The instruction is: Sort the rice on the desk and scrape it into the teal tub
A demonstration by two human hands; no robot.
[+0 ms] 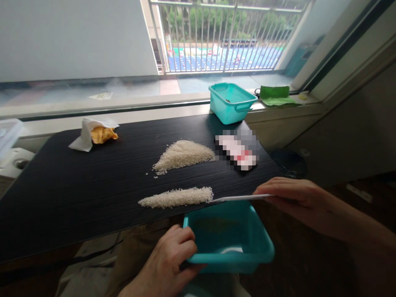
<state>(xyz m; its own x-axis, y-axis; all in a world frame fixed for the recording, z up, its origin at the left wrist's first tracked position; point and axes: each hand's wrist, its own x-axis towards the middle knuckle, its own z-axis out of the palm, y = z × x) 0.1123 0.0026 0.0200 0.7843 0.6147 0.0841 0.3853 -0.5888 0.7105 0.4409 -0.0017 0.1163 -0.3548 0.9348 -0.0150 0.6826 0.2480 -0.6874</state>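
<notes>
My left hand [171, 258] grips the left side of a teal plastic bin [232, 259], fingers over its rim. The bin sits below the near edge of the black table [93, 187]. My right hand [297, 204] is closed on a slim white spoon-like utensil [241, 198], seen nearly edge-on; its exact kind is unclear. The utensil's tip meets the right end of a long narrow heap of white rice [177, 198] along the table's near edge. Farther back lies a wider rice heap [185, 153], with a few stray grains beside it.
A pixelated object [236, 150] lies right of the far rice. Behind it stands another teal bin [233, 105] by the window. At the back left is an open white packet [85, 138] with something yellow-orange inside. A green item [275, 95] rests on the sill.
</notes>
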